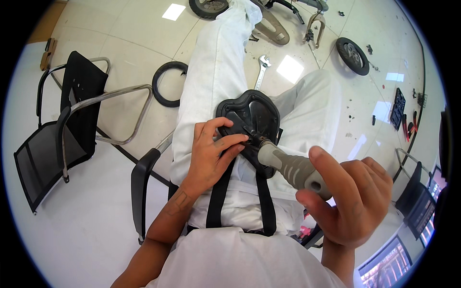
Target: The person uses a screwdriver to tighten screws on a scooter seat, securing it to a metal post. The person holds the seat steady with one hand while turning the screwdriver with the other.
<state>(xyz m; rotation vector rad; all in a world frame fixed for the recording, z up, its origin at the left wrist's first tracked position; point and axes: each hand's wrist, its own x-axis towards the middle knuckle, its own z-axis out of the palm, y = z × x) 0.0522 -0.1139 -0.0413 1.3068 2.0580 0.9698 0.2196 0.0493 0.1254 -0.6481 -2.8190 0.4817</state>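
Note:
A black bicycle saddle (pixel 240 114) lies upside down across my lap, its ribbed underside facing up. The fingers of my left hand (pixel 209 156) are bent against this underside, thumb and finger closed close to the tip of a screwdriver (pixel 293 169). This screwdriver has a thick grey striped handle with a hole in its end, and it slants up toward my right hand (pixel 353 194). My right thumb and forefinger are on either side of the handle's end, the other fingers curled. The spot where the tip meets the saddle is partly covered by my left fingers.
An adjustable wrench (pixel 262 72) lies on the tiled floor past the saddle. Farther off are a loose tyre (pixel 168 84), a small wheel (pixel 352 56) and bike frame parts (pixel 273 30). Black chairs (pixel 79 98) stand at left; a black tool case (pixel 397 109) lies at right.

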